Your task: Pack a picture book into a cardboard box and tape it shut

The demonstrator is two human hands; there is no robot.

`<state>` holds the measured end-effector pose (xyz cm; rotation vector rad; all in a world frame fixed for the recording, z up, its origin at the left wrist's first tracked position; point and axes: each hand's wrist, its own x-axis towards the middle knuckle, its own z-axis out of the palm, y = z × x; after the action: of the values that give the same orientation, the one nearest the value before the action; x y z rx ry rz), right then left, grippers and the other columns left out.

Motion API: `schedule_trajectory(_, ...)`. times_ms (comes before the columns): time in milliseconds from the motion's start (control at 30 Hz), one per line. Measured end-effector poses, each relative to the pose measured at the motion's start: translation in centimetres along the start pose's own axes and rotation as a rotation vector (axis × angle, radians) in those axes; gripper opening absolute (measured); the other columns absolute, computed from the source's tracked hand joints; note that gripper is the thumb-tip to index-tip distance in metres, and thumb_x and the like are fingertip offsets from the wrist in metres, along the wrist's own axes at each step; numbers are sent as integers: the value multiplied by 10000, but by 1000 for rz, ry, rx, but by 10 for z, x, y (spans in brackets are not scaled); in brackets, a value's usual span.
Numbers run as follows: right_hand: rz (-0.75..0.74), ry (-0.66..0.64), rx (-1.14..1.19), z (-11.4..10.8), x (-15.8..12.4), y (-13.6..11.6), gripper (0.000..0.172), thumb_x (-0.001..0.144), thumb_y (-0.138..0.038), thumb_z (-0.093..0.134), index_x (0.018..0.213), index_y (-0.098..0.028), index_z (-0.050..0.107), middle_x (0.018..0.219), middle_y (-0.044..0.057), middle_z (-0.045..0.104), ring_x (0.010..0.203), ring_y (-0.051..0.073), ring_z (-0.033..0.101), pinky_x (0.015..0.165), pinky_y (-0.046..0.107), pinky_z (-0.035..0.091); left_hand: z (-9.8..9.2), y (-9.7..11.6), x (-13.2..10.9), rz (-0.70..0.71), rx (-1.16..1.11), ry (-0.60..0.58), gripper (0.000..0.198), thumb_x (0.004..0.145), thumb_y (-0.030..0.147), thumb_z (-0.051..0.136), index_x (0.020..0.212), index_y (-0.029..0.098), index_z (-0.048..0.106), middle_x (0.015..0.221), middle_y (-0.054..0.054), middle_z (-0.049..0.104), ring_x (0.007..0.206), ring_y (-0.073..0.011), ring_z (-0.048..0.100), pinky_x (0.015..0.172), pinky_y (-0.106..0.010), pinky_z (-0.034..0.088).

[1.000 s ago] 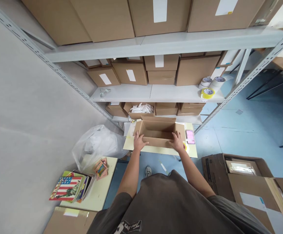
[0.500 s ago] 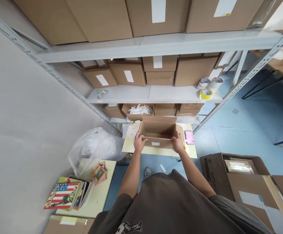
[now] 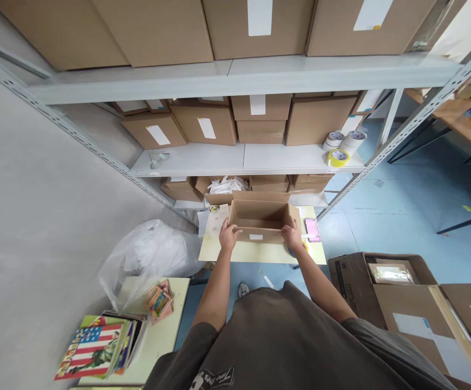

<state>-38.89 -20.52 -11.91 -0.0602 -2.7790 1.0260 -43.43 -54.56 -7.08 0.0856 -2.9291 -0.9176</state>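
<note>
An open cardboard box [image 3: 260, 221] with a small white label on its near side stands on a pale yellow table [image 3: 260, 252]. My left hand [image 3: 229, 237] grips the box's near left corner, fingers over the rim. My right hand [image 3: 293, 236] holds the near right corner the same way. The box's inside looks empty. A pink item [image 3: 312, 228] lies on the table just right of the box.
A grey metal shelf unit [image 3: 243, 76] full of labelled cardboard boxes stands behind the table, with tape rolls [image 3: 338, 157] on its middle shelf. A clear plastic bag [image 3: 150, 254] lies at left, books [image 3: 93, 351] on a small table, open cartons [image 3: 398, 281] at right.
The box has been tipped and turned so its labelled side faces me; both hands shifted from resting on the front flap to holding its near corners. The view has drifted slightly.
</note>
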Motion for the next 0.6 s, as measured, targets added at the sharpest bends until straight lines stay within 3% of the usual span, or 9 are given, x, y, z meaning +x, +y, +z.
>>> schedule_trajectory(167, 36, -15, -49, -1, -13, -1, 156, 893, -247, 663, 929, -189, 803, 1771, 97, 367, 1671, 421, 223, 1260, 599, 399, 9, -11, -10, 5, 0, -35, 195, 840, 366, 894, 997, 262, 843, 1626, -99, 535, 1459, -359, 554, 1196, -427, 496)
schedule_trajectory(400, 17, -100, -151, -22, -12, -7, 220, 826, -263, 749, 1015, -190, 835, 1713, 147, 455, 1640, 495, 254, 1266, 680, 331, 3, -12, -27, -3, 28, -42, 359, 755, 364, 951, 1084, 266, 846, 1648, -104, 499, 1502, -389, 497, 1242, -482, 470)
schedule_trajectory(500, 3, -66, -160, -26, -13, -17, 316, 878, -340, 749, 1152, -195, 809, 1672, 176, 500, 1634, 499, 264, 1262, 735, 295, -4, -12, -32, 53, 33, -48, 508, 749, 384, 953, 1220, 254, 814, 1692, -121, 453, 1565, -402, 423, 1279, -507, 424)
schedule_trajectory(600, -57, 14, -90, -22, -13, -40, 378, 938, -387, 700, 1250, -184, 767, 1622, 184, 552, 1643, 446, 275, 1268, 696, 343, -11, -14, -33, 139, 3, -16, 473, 839, 450, 874, 1258, 244, 797, 1708, -121, 442, 1600, -391, 376, 1299, -525, 387)
